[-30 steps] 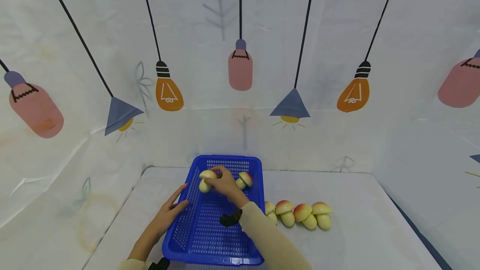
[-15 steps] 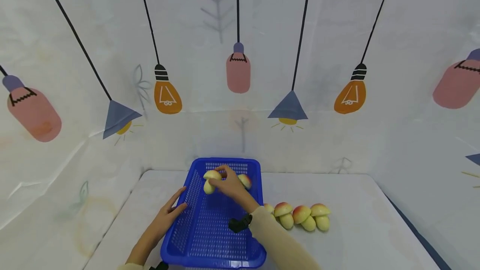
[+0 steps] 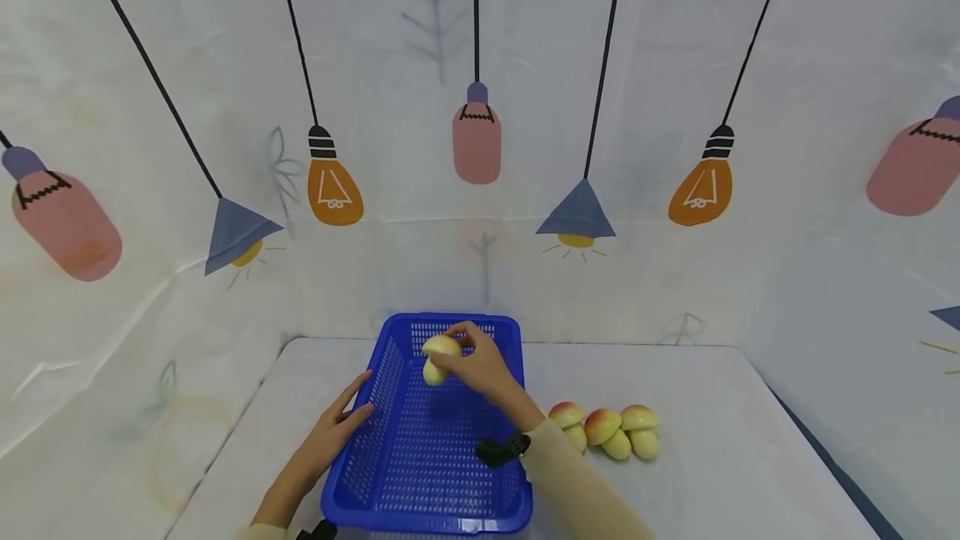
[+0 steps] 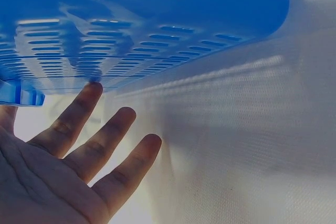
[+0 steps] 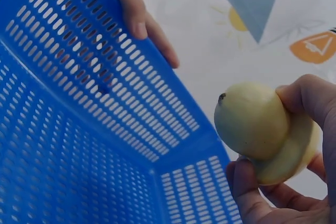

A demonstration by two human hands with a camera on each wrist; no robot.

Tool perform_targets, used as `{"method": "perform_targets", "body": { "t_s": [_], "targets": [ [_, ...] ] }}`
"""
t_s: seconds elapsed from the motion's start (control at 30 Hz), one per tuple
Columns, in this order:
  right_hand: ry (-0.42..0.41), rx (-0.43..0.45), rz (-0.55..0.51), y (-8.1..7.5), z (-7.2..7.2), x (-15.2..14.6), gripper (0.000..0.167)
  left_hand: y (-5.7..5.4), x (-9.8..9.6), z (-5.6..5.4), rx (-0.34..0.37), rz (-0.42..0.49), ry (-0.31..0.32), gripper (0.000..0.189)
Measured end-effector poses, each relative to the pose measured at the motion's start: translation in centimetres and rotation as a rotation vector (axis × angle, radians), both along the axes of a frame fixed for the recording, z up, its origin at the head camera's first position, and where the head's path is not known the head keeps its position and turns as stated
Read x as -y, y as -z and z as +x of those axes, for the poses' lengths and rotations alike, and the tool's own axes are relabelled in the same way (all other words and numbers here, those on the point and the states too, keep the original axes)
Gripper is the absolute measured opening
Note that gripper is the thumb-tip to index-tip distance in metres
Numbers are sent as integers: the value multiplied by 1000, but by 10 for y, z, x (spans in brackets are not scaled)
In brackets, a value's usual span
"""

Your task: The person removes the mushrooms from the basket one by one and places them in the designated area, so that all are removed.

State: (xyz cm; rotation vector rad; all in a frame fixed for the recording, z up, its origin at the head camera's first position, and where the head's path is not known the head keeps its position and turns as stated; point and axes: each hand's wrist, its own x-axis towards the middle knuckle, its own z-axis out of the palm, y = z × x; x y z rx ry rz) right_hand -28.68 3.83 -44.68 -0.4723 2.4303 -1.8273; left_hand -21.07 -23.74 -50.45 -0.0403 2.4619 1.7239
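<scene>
In the head view my right hand pinches a yellow toy mushroom between thumb and fingers, above the far end of the blue plastic basket. The right wrist view shows the mushroom's rounded stem pointing away from the palm, its cap partly covered by the fingers. My left hand rests at the basket's left rim. Seen from the left wrist, its fingers are straight and spread, one tip touching the perforated outer wall.
Right of the basket, several toy mushrooms with yellow and reddish caps lie in a row on the white tabletop. My right forearm partly covers the row. A white backdrop printed with lamps stands behind the table.
My right hand has shifted right and slightly upward with the mushroom. It now hides another mushroom seen earlier inside the basket. The left hand stays at the rim.
</scene>
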Motion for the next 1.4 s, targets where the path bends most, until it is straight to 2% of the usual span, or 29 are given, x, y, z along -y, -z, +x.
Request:
{"method": "perform_targets", "body": {
  "t_s": [0.2,0.47,0.6,0.77,1.07,1.2,1.4],
  "targets": [
    [6,-20,21,-2,1,-13,42,-1,-1,1,8,-6,-9,63],
    [-38,11,-34,-6,5,-32,39,-3,-2,2,14,21,-3,63],
    [1,12,-24,-8,7,-42,39,-4,-2,2,18,30,1,63],
    [51,21,-58,-7,10,-58,40,-2,-1,1,18,5,4,64],
    [68,-7,-55,-10,15,-88,41,-1,-1,1,19,1,-7,64],
    [84,6,-89,-11,18,-102,41,-2,-1,1,17,-1,-5,64],
    [131,31,-105,-3,18,-124,41,-2,-1,0,16,1,-3,63]
  ]
}}
